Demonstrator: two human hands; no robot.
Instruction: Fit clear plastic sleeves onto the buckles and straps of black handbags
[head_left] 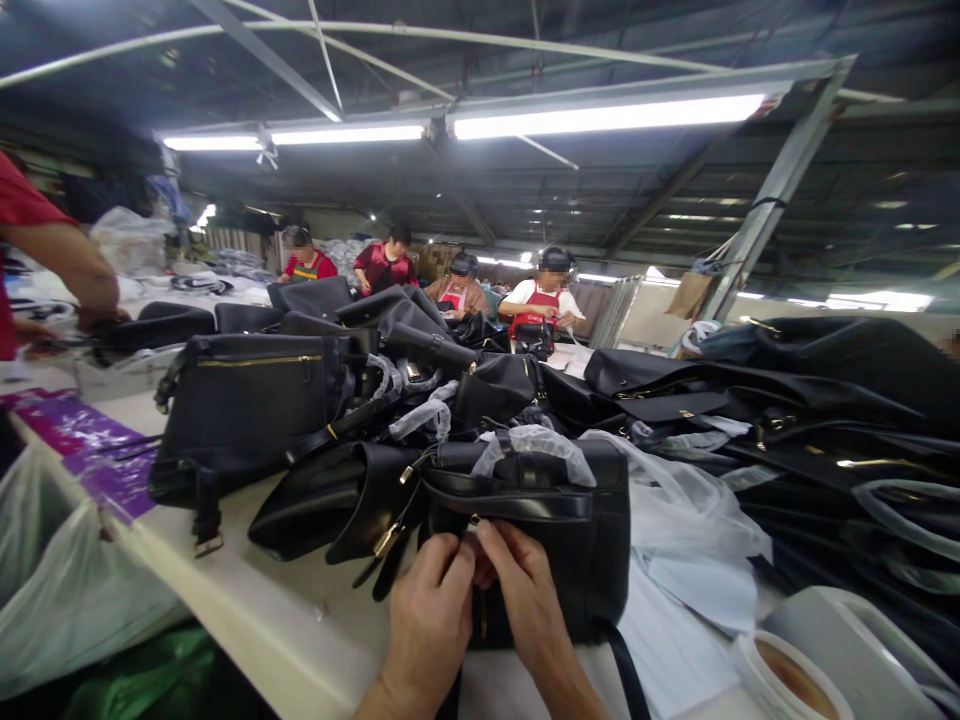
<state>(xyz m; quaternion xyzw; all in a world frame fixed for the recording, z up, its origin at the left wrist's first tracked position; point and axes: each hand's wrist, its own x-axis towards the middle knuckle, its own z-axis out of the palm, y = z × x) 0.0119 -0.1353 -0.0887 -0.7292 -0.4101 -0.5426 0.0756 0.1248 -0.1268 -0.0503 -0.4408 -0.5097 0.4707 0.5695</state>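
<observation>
A black bag (589, 555) with gold-coloured fittings sits upright on the pale table right before me. Clear plastic wraps its top handle (536, 445). My left hand (435, 600) and my right hand (517, 580) meet at the bag's front, fingers pinched closed on a part of it near a small gold fitting (475, 520). My own fingers hide exactly which part they grip. To the left, a black flap and straps with a gold clasp (388, 540) hang over the table.
Black bags (247, 410) are heaped across the table, left and right. Clear plastic (697, 500) lies beside my bag. At lower right stand a cup of brown liquid (795, 675) and a white container (862, 650). Several people work beyond; a co-worker's arm (67, 265) reaches in at left.
</observation>
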